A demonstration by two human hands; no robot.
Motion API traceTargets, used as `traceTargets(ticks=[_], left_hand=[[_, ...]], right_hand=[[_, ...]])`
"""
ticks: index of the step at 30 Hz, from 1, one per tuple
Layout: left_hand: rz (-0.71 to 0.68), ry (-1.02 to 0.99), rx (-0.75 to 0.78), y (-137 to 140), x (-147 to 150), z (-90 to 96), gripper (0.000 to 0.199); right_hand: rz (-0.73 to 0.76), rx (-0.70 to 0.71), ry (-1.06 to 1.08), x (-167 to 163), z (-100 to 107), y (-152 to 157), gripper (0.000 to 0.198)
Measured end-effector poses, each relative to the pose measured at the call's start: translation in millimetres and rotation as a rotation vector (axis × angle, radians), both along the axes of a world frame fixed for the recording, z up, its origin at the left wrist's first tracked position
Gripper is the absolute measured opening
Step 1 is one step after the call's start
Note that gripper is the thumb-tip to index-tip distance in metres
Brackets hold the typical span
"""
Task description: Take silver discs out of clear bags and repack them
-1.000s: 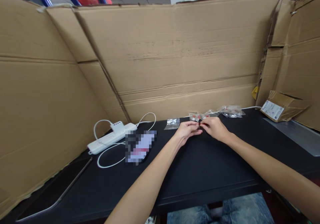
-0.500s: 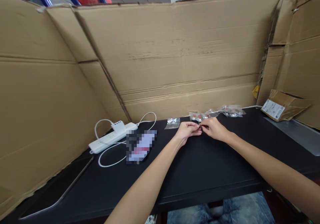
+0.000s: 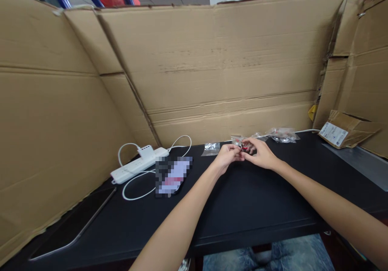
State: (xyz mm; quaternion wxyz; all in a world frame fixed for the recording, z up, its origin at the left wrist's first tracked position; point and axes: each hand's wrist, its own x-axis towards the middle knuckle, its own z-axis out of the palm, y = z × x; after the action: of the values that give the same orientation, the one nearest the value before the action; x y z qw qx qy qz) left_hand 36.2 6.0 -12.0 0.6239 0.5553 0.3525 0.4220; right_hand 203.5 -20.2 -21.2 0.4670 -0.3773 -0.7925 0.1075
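Observation:
My left hand [image 3: 229,157] is closed in a pinch on a small red and dark part [image 3: 244,147]. The part is tiny and mostly covered by fingers, so its kind is not clear. From the other side my right hand [image 3: 261,154] curls its fingers round the same part, thumb below and forefinger above. Both hands are just over the black table [image 3: 242,198]. Behind them lie clear plastic bags with small red and silvery pieces [image 3: 235,139], partly hidden by the right hand. Left of the left hand is a flat clear bag [image 3: 211,149].
A white power strip [image 3: 138,168] with a plug and cables lies at left, beside a blurred phone [image 3: 174,178]. A dark tablet-like panel [image 3: 72,224] is near the left edge. More bags [image 3: 283,134] and an opened carton [image 3: 345,129] stand right. Cardboard walls [image 3: 212,69] enclose the table.
My right hand's thumb and forefinger have spread from a tight pinch, and red now shows between the hands. My left hand stays in nearly the same place. The view has shifted slightly.

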Motion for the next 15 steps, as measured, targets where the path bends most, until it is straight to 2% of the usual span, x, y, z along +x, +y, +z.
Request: traceTargets(ticks=[3, 8, 15], left_hand=[[-0.038, -0.024, 0.024, -3.0, 0.7, 3.3, 0.014], [-0.108, -0.007, 0.068, -9.1, 5.2, 5.9, 0.017], [-0.070, -0.030, 0.069, -3.4, 2.4, 3.6, 0.014]], right_hand=[[0.065, -0.081, 0.075, 0.1, -1.3, 2.4, 0.046], [0.124, -0.228, 0.195, 2.3, -8.2, 9.8, 0.038], [0.165, -0.306, 0.303, 2.7, -9.6, 13.8, 0.041]])
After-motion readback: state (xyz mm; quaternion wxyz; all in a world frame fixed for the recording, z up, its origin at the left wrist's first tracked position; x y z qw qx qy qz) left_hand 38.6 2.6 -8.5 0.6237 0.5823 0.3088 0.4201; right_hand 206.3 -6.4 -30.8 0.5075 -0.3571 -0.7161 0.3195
